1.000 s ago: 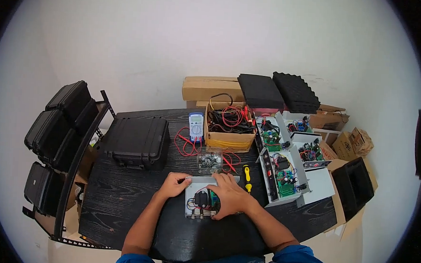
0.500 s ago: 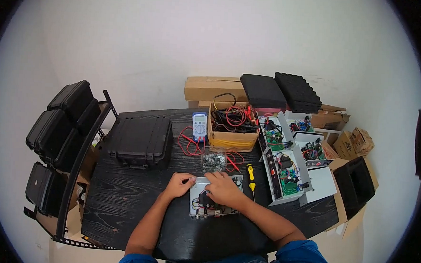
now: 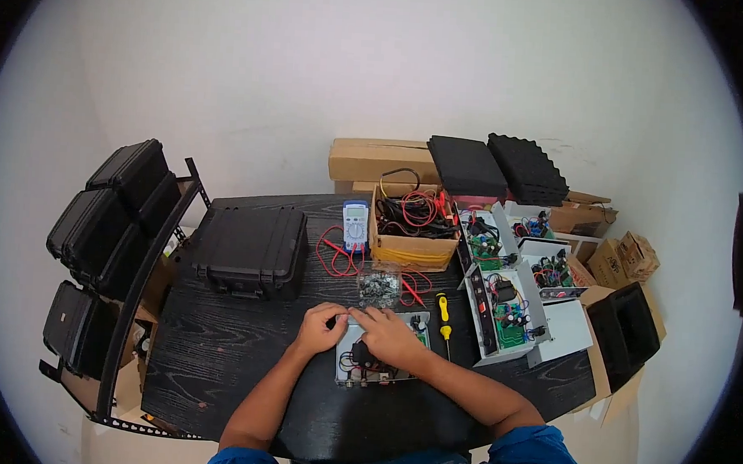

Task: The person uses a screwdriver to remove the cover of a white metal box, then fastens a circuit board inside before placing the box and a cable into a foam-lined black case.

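- We have an open grey metal box [image 3: 382,354] on the black wood-grain bench [image 3: 214,350], near its front edge; inside it sit a green board, a black block and thin wires.
- Our left hand [image 3: 323,328] rests curled at the box's far left corner, fingers bent in on the rim; we cannot tell whether it pinches anything.
- Our right hand [image 3: 391,338] lies palm down over the box's middle, fingers loosely spread and reaching to the far left corner, nearly meeting the left hand.
- Both forearms come in from the near edge, angled toward each other.
- Just beyond the box lies a clear bag [image 3: 379,286] of small dark parts.
- Just to the right lies a yellow-handled screwdriver [image 3: 443,310], pointing toward us.
- Farther back, a multimeter [image 3: 355,224] with red leads stands beside a cardboard carton [image 3: 412,251] of tangled cables.
- To the right, more open white boxes [image 3: 511,302] show green boards.
- To the left sits a ribbed black hard case [image 3: 249,251].
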